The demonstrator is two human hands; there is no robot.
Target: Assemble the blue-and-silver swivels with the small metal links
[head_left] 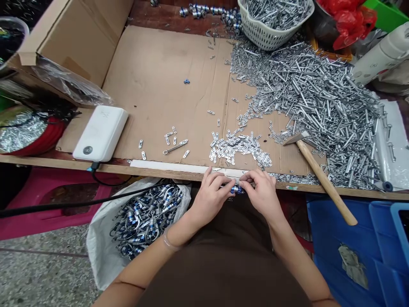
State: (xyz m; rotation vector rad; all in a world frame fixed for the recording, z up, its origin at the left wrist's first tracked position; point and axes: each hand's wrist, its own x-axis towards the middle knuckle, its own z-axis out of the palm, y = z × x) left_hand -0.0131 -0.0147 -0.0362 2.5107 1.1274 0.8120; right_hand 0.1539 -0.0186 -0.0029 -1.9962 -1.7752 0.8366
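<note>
At the table's front edge, my left hand and my right hand face each other with fingers pinched. Between them is a small blue-and-silver metal fitting, gripped from both sides; the fingers cover most of it. Just beyond my fingertips lies a heap of small flat silver plates with holes. A white strip runs along the edge under my hands. Left of the heap, a thin eye-ended rod lies among several loose plates.
A large pile of silver rods covers the right side, with a wooden-handled hammer overhanging the edge. A white basket stands behind. On the left are a white power bank and cardboard box. Below hangs a sack of blue-silver fittings.
</note>
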